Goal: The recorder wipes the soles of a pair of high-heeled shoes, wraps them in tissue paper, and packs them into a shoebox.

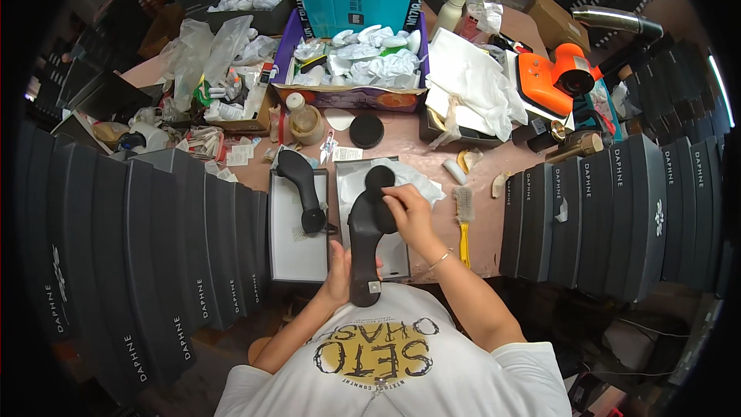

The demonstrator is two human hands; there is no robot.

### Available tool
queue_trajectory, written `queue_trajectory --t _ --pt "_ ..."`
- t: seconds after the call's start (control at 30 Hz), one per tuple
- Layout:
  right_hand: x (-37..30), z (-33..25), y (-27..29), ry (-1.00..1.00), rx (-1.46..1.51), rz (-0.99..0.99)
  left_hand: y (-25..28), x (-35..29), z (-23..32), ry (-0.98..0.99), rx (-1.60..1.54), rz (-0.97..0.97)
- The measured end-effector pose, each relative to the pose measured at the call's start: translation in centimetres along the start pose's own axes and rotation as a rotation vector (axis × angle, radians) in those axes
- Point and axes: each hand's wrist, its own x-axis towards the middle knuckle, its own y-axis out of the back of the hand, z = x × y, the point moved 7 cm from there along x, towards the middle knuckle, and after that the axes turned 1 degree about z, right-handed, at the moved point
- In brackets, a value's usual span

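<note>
Shoe (pixel 365 255) in left hand (pixel 338 276), which grasps its middle; right hand (pixel 409 215) beyond, fingers bunched at shoe, pinch unclear. Probably light, stiff-soled, smooth; narrow middle suits hold.

Held black shoe (pixel 364 251): underside smooth, matt, rubber-like. Second black shoe (pixel 293 170): same smooth look, faint sheen. Brush: yellow handle (pixel 464 243) of glossy plastic; grey bristles (pixel 462 204), rough. Stacked dark boxes (pixel 610 216): card, smooth, matt. Purple box (pixel 347 99): printed card, slight gloss; white paper (pixel 374 69) inside it thin, crumpled. Bags (pixel 193 54): see-through plastic film, wrinkled, shiny. Orange device (pixel 543 73): hard plastic, glossy. Bracelet (pixel 441 258): shiny, metal by the look from where I stand. Shirt (pixel 463 371): white cloth, matt, creased. Tabletop (pixel 486 235): dull sheen, material uncertain.
</note>
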Motion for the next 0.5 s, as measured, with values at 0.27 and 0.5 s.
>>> queue_trajectory --t 0.27,0.5 --pt "-1.3 4.7 3.0 -0.379 0.303 -0.054 11.8 1.6 9.3 -0.608 1.009 0.914" --pt "-2.2 3.4 0.2 -0.52 0.49 -0.224 21.7 10.8 6.7 -0.209 0.594 0.468"
